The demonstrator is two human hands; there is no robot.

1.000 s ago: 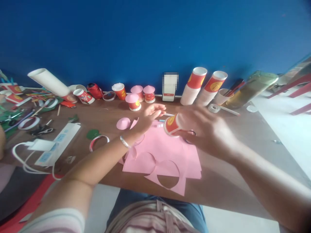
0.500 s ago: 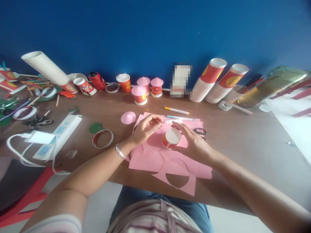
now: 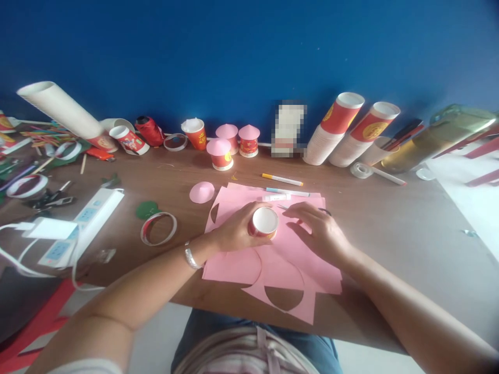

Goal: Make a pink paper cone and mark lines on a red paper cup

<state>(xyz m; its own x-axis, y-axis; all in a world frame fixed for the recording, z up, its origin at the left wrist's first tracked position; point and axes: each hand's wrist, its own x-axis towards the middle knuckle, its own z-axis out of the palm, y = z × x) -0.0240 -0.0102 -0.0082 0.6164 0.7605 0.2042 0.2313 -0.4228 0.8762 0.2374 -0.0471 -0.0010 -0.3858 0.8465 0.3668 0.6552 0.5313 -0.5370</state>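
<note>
A short red-and-white paper cup (image 3: 265, 220) stands with its white round end up, and my left hand (image 3: 239, 227) is wrapped around its left side. To the right of the cup, my right hand (image 3: 317, 223) curls its fingers over a pair of scissors (image 3: 283, 206). Their metal tip pokes out left of the fingers and a bit of dark handle shows behind the knuckles; the rest is hidden. Under both hands lie pink paper sheets (image 3: 273, 265) with round cut-outs. A white glue-like tube (image 3: 276, 198) lies just beyond the cup.
Yellow (image 3: 283, 179) and blue markers (image 3: 288, 191) lie behind the hands. A pink paper cone (image 3: 201, 192) and a cut cup ring (image 3: 158, 229) are to the left. Pink-roofed cups (image 3: 220, 154) and tall cup stacks (image 3: 337, 124) line the wall. A power strip (image 3: 83, 226) sits far left.
My left hand has closed around the cup, which has shifted slightly left. My right hand has moved off the cup's side to the right, over the scissors. The view has turned slightly.
</note>
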